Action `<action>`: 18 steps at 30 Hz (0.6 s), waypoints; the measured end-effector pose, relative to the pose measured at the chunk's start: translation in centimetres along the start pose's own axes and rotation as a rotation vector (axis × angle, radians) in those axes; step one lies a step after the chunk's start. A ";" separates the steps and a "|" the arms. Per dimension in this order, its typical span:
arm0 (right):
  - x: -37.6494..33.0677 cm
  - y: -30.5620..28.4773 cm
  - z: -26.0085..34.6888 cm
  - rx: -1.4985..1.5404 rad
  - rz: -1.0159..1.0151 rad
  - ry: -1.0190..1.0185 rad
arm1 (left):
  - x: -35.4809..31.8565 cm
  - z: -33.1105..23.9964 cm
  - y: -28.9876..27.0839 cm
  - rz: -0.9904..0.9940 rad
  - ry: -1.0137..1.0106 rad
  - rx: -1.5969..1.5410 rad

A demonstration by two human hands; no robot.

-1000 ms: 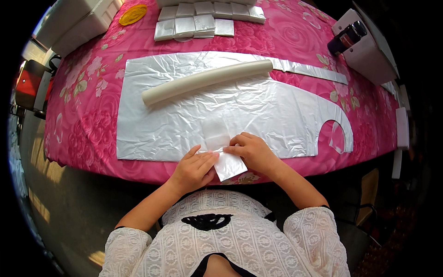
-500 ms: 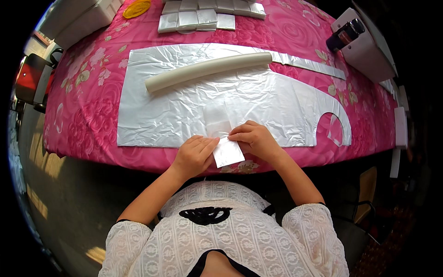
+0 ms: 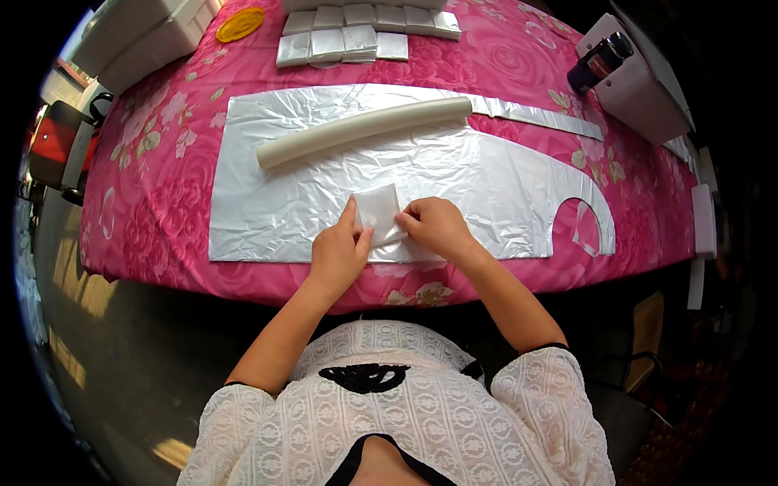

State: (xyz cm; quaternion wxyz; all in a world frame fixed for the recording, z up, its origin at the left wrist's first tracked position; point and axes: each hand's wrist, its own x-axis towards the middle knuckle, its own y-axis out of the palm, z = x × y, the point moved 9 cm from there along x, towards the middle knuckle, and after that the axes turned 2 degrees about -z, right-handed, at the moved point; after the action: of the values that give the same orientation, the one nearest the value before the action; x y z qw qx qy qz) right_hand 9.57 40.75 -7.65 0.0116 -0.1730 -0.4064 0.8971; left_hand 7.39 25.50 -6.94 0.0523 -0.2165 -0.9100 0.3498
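A small, square, whitish plastic packet (image 3: 379, 212) rests on a large silvery plastic apron (image 3: 279, 215) spread across the table. My left hand (image 3: 340, 249) holds the packet's left side, index finger stretched along the edge and thumb at the lower corner. At its right edge, my right hand (image 3: 438, 227) pinches the packet between thumb and fingers. Beyond both hands, a long off-white roll (image 3: 365, 132) lies slanted over the apron. The apron's rounded neck opening and a narrow strap point to the right.
Rows of folded silvery packets (image 3: 327, 44) sit at the back of the pink flowered tablecloth (image 3: 170, 215). A yellow round item (image 3: 240, 25) and white boxes (image 3: 146, 44) are back left. A dark bottle (image 3: 600, 62) stands by a white box (image 3: 640, 101) at the right.
The packet has moved from the table's near edge up onto the apron, where it now lies between my hands. My left hand's index finger has stretched forward along its side.
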 end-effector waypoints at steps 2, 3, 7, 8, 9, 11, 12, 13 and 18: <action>0.1 0.0 0.0 -0.013 -0.012 -0.005 | 0.2 -0.1 0.0 0.010 -0.005 -0.009; 0.1 0.1 0.0 -0.020 -0.016 -0.007 | 0.3 -0.1 0.0 0.016 -0.010 -0.014; 0.5 0.2 0.0 -0.011 0.036 0.045 | 0.2 0.3 -1.0 0.078 -0.087 0.026; 0.6 0.4 -0.2 -0.013 0.045 0.058 | -0.1 -0.4 -1.7 0.077 -0.083 0.113; 0.6 0.5 -0.5 -0.015 0.053 0.070 | -0.3 -0.5 -1.9 0.075 -0.078 0.199; 0.7 0.3 -0.3 -0.006 0.046 0.066 | -0.4 -2.8 -2.4 -0.104 0.241 0.315; 0.8 0.2 -0.2 -0.001 0.040 0.058 | -0.8 -4.0 -2.6 -0.199 0.403 0.373; 0.7 0.3 -0.3 0.010 0.048 0.061 | -0.7 -4.1 -1.3 -0.091 0.424 0.313; 1.0 0.6 -0.5 0.052 0.089 0.067 | 0.3 -4.2 2.9 0.002 0.422 0.455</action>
State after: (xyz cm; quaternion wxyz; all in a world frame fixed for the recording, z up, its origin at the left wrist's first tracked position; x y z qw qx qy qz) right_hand 8.88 40.89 -8.70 -0.0104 -0.2207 -0.3742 0.9006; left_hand 9.18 30.17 -5.69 0.2868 -0.2678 -0.7773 0.4917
